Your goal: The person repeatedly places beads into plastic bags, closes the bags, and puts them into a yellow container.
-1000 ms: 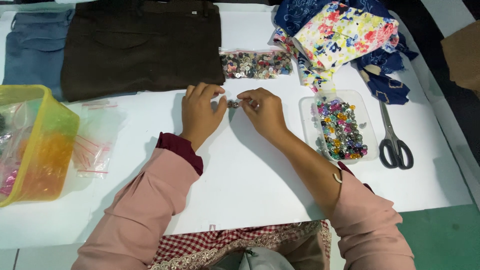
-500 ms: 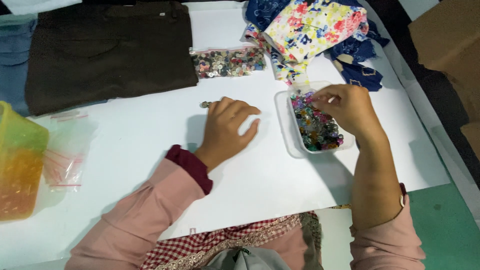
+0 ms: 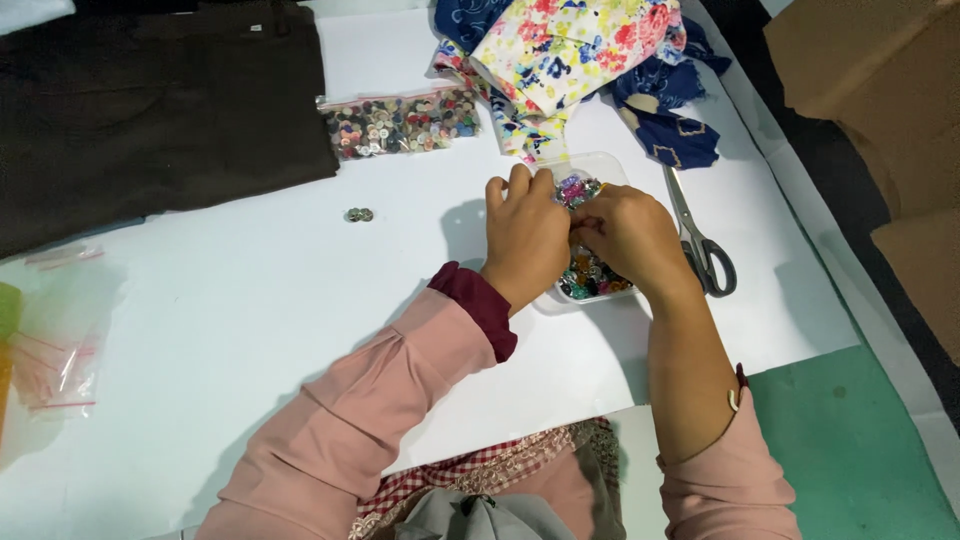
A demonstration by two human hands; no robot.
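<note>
1. Both hands meet over the clear plastic tray (image 3: pixel 622 172) of mixed coloured buttons, right of centre in the frame. The left hand (image 3: pixel 527 238) lies curled across the tray's near-left part; the right hand (image 3: pixel 630 238) is bunched beside it, fingers pinched inward. I cannot tell what either pinch has hold of.
2. The buttons (image 3: pixel 592 277) look small, hard, light and smooth: likely slippery, best nipped by the rim between fingertip and thumb.
3. The tray looks thin and light, so a nudge would probably slide it on the white desk (image 3: pixel 280 320).
4. A loose pair of buttons (image 3: pixel 359 214) sits left of centre; a bag of buttons (image 3: pixel 400 122) lies above; scissors (image 3: pixel 700 240) rest just right of the tray.
</note>
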